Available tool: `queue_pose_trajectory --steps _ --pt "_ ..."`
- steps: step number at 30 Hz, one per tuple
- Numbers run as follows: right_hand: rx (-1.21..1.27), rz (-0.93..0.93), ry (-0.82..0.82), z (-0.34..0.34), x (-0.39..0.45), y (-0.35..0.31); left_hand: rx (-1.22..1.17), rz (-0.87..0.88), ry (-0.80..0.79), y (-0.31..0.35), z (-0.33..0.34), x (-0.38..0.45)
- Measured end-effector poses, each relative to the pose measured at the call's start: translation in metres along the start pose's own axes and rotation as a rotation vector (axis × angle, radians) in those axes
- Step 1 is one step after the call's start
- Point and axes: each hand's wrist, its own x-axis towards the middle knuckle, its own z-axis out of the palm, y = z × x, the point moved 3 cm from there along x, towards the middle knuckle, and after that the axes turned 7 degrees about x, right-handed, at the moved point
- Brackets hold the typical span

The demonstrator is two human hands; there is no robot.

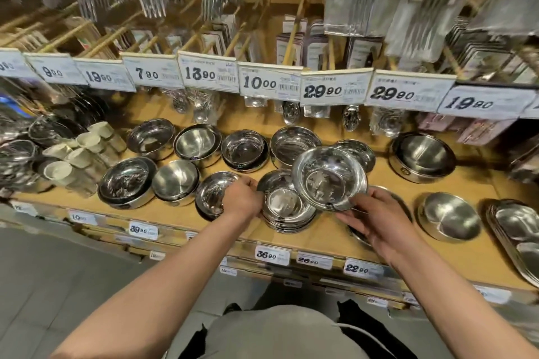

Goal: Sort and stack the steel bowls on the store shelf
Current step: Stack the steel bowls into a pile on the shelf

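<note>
Your right hand (369,220) holds a shiny steel bowl (329,178) tilted up off the shelf, fingers curled under its near rim, thumb on the edge. It hangs just above and to the right of a stack of shallow steel bowls (284,207) at the shelf's front middle. Your left hand (242,198) grips the left side of that stack, fingers wrapped on the rim. Just left of that hand sits a deeper bowl (211,195), partly hidden by it. More bowls run left: a matte one (175,181), then a large shiny one (127,181). Back row has four more bowls, e.g. one (243,148) with a dark rim. Far right: a big deep bowl (423,156), a matte bowl (449,217), and divided trays (516,230). All sit on the wooden shelf (329,234). Price tags (268,83) hang above; packaged cutlery behind.
</note>
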Motion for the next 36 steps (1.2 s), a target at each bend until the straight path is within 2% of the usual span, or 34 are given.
queue_pose_trajectory --steps 11,15,19,22,26,28,36 --pt "-0.149 0.076 0.099 0.009 0.006 0.019 0.063 0.042 -0.001 -0.003 0.007 -0.001" --pt "-0.149 0.063 0.083 0.021 0.007 0.023 0.132 0.186 0.126 0.008 -0.007 -0.009" --pt "-0.162 0.064 0.079 0.036 0.009 0.029 -0.147 0.2 -0.02 0.02 -0.017 -0.018" --pt "-0.22 0.07 0.085 0.043 0.01 0.033 -0.083 0.242 -0.03 0.02 -0.02 -0.013" --pt "-0.611 -0.059 0.159 0.04 0.02 0.033 -0.038 0.214 -0.015 0.009 -0.02 -0.005" --pt "-0.731 -0.131 0.196 0.039 0.026 0.036 -0.036 0.226 -0.012 0.004 -0.018 -0.001" --pt "-0.863 -0.276 0.204 0.041 0.028 0.041 0.047 0.266 0.02 0.0 -0.016 0.003"
